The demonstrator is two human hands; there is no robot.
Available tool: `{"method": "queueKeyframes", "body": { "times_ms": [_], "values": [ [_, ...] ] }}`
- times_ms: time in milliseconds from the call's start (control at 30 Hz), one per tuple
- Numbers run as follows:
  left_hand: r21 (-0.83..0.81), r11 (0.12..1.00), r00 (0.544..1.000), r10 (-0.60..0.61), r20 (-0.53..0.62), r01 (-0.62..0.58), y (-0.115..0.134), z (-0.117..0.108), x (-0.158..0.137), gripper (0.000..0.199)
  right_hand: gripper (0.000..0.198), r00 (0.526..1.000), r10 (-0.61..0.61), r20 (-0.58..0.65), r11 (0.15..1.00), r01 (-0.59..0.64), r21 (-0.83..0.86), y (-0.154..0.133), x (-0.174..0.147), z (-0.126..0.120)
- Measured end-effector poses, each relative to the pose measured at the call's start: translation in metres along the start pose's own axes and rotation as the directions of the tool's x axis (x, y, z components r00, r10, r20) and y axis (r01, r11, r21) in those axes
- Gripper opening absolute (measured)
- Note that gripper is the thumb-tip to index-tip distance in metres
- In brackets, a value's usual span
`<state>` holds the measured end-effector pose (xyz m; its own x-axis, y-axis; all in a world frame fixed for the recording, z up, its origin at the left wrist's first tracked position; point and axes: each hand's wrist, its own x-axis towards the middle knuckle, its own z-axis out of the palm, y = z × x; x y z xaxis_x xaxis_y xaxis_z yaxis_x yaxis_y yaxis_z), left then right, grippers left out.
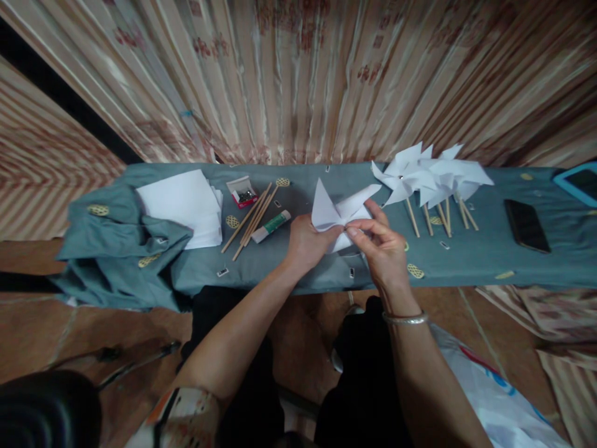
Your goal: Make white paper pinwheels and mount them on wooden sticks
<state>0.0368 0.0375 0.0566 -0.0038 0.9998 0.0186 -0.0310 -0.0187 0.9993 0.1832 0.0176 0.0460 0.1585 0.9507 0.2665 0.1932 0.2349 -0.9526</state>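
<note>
A white paper pinwheel (326, 208), its points folded inward, is held between both hands above the middle of the cloth-covered table. My left hand (308, 241) grips its left side, with the thumb pressed near the centre. My right hand (382, 239) pinches close to that centre with thumb and fingers; whether a small pin sits there I cannot make out. Left of my hands lie a glue stick (271, 226), several thin wooden sticks (252, 221) and a small red-and-white box (242, 193) of dark metal pins.
Several finished pinwheels on sticks (433, 174) lie overlapping to the right. Beyond them are a black phone (527, 225) and a blue-framed device (578, 183). White paper sheets (181, 205) are stacked at left beside bunched green cloth (121, 242). A pleated curtain (298, 81) hangs behind.
</note>
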Motion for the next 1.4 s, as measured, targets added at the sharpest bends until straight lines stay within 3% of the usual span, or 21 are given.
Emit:
{"method": "queueKeyframes", "body": {
  "times_ms": [733, 1067, 1267, 1400],
  "values": [
    [-0.044, 0.999, 1.000, -0.017, -0.012, 0.017, -0.004, 0.001, 0.000, 0.009, 0.018, 0.999, 0.042, -0.006, 0.999, -0.042, 0.023, 0.002, -0.001, 0.001],
    [0.163, 0.982, 0.994, 0.080, 0.074, -0.092, 0.000, -0.003, -0.004, 0.010, 0.018, 0.999, 0.023, -0.028, 1.000, -0.023, -0.013, 0.009, -0.002, 0.002],
    [0.099, 0.987, 0.989, 0.115, 0.091, -0.124, -0.007, -0.007, -0.002, 0.017, 0.019, 0.999, 0.038, -0.035, 0.999, -0.038, -0.005, 0.012, -0.001, 0.006],
    [0.161, 0.979, 0.990, 0.109, 0.089, -0.123, -0.009, -0.011, -0.001, 0.023, 0.022, 0.997, 0.062, -0.037, 0.997, -0.061, 0.040, 0.013, -0.001, 0.010]
  ]
}}
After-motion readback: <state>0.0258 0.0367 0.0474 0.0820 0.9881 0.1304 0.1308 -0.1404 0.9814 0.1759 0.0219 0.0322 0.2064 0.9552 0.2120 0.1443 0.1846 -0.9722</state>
